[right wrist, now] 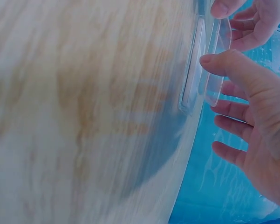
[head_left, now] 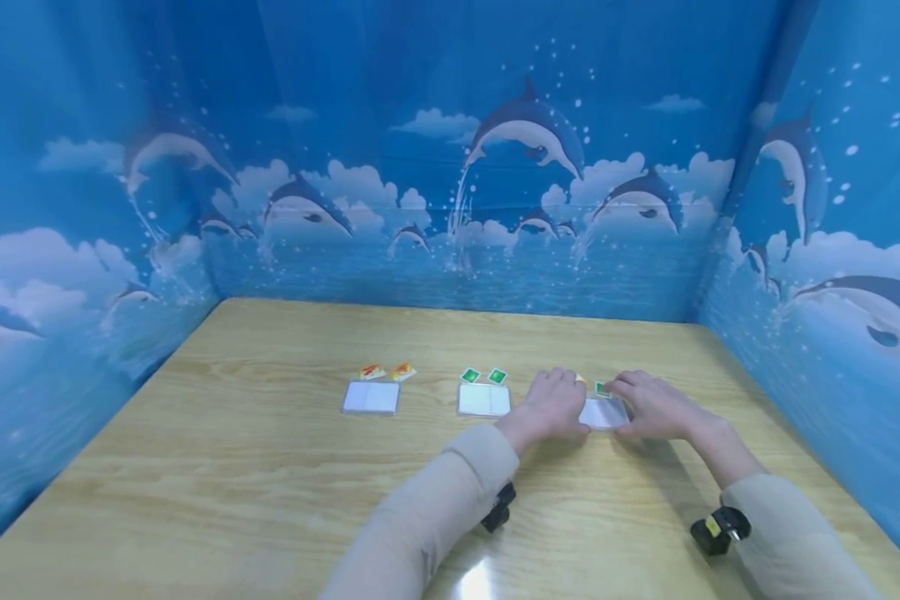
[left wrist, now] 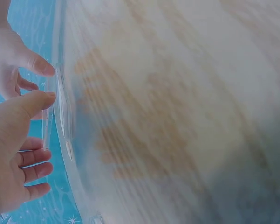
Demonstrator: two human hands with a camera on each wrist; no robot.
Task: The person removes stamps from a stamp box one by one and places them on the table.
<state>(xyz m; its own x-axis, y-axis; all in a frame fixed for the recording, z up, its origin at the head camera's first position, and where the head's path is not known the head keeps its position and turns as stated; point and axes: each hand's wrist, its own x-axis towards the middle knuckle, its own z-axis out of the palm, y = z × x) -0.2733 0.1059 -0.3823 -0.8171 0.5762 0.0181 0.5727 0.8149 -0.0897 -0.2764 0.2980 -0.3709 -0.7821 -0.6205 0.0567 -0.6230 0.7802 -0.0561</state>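
At the right of the table my left hand [head_left: 557, 404] and right hand [head_left: 656, 406] face each other across a shallow clear case [head_left: 603, 413]. Between them they hold a thin clear plastic lid [right wrist: 219, 63], just above the case, which lies flat on the wood. In the left wrist view, the left thumb [left wrist: 43, 99] is at the lid's near edge, other fingers beyond. The right thumb [right wrist: 214, 63] pinches the opposite end likewise. Behind the case are a small green card [head_left: 602, 388] and an orange one [head_left: 582, 381], partly hidden by the left hand.
Two similar flat clear cases, a middle one [head_left: 483, 400] and a left one [head_left: 371, 397], lie in line on the wooden table [head_left: 195, 483]. Two green cards [head_left: 470, 376] are behind the middle one, two orange cards [head_left: 402, 372] behind the left. A dolphin-print curtain [head_left: 420, 167] surrounds the table.
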